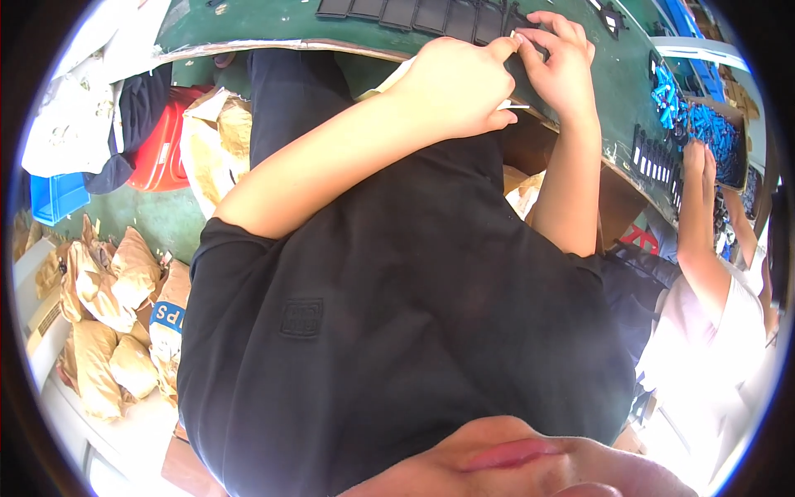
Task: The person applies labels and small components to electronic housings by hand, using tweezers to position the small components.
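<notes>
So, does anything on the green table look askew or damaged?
Mildly: the green table's near edge shows a pale, uneven strip, as if worn. One small black piece sits at an angle, apart from the row of black parts. I see no clear spill.

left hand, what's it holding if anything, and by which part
A thin white stick, apparently; one end pokes from the left hand, but the gripped part is hidden.
</notes>
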### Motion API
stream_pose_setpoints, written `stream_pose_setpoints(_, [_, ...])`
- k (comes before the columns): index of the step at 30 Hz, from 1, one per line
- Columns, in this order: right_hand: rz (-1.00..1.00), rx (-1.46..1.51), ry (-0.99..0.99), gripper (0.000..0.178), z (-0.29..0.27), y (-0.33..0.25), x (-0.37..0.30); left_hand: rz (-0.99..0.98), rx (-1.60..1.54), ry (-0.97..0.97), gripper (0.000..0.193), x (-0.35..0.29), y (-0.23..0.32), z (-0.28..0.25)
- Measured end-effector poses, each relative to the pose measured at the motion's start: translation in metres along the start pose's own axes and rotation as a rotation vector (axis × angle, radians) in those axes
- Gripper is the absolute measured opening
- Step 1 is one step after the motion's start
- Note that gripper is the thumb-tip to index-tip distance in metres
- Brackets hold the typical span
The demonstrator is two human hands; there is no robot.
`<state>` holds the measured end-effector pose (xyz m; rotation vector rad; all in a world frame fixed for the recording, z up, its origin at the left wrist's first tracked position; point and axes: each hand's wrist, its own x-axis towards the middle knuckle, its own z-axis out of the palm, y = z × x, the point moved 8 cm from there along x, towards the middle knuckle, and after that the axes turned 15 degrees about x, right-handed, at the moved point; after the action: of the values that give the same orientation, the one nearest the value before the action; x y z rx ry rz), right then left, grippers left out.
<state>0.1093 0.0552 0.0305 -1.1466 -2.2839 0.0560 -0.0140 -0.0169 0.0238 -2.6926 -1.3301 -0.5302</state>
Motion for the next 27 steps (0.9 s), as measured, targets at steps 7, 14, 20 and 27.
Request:
stream_pose_setpoints(7, [0.001,0.770,0.143,0.019,-0.030,-0.020,-0.027,-0.016,-0.090,0.076,0.042,-0.020,-0.015,-0.025])
stream_pose_setpoints(14, [0.115,0.975,0.006,0.029,0.001,-0.086,-0.045,-0.092,-0.165,0.081,0.040,-0.036,-0.037,-0.025])
stream_pose_setpoints(20, [0.230,1.050,0.022,0.014,0.022,-0.086,-0.055,-0.137,-0.411,0.001,0.047,-0.044,-0.049,-0.046])
stream_pose_setpoints(27, [0.242,1.437,0.149,0.010,0.018,-0.064,-0.060,0.191,-0.673,0.512,0.057,-0.084,-0.072,-0.056])
